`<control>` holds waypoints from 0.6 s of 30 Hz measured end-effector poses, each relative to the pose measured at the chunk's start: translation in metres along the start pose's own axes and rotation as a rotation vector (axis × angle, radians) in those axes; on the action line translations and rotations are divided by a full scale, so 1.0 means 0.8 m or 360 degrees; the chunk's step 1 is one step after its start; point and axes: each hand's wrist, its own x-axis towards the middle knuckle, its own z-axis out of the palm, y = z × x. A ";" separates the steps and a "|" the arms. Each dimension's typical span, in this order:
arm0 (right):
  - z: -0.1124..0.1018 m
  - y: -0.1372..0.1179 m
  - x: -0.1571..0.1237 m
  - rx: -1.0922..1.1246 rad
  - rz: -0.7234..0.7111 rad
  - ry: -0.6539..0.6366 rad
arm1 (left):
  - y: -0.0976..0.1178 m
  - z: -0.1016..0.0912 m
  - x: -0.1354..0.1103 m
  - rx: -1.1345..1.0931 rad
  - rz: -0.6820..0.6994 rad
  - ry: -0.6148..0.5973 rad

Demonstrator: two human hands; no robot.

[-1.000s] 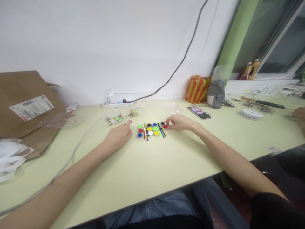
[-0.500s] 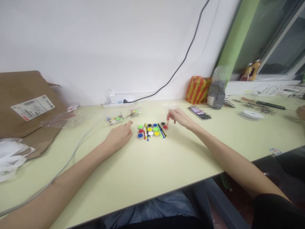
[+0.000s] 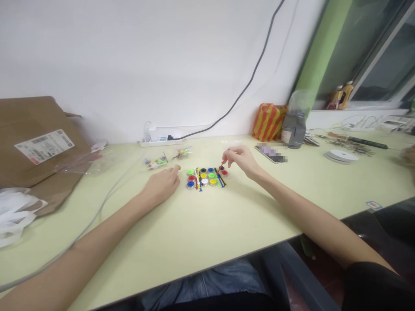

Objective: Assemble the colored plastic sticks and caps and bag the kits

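A grid of small coloured round caps (image 3: 205,176) lies on the pale green table (image 3: 207,224), with thin coloured sticks (image 3: 197,177) laid among them. My right hand (image 3: 241,159) hovers just right of the grid, its fingers pinched on a thin red stick (image 3: 221,166) that slants down toward the caps. A red cap (image 3: 224,173) and a black cap (image 3: 221,167) sit under that stick. My left hand (image 3: 162,185) rests on the table left of the grid, fingers loosely curled with the forefinger pointing at the caps; nothing shows in it.
Two small clear bags of coloured parts (image 3: 156,162) lie behind my left hand, near a white power strip (image 3: 160,139). A phone (image 3: 271,153), a striped bag (image 3: 268,121) and a grey pouch (image 3: 293,123) stand right. Brown cardboard (image 3: 35,142) leans at left. Another person's hand (image 3: 409,153) is at far right.
My right hand has lifted off the red cap and drawn back up, now pinching a red stick above the grid's right edge. My left hand has not moved.
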 end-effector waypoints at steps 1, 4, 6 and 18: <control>0.000 0.000 0.000 0.0058 0.0019 0.0004 | 0.000 0.000 0.000 0.0002 0.0001 0.0001; -0.001 0.002 0.000 0.0187 0.0101 0.0002 | 0.000 0.000 0.000 0.0004 0.0002 0.0006; 0.000 0.004 -0.001 0.0203 0.0149 0.0006 | 0.001 -0.001 0.000 0.0000 0.0006 0.0008; -0.007 0.011 0.002 -0.0185 0.0055 -0.0163 | 0.001 -0.001 0.000 -0.0030 0.0020 0.0014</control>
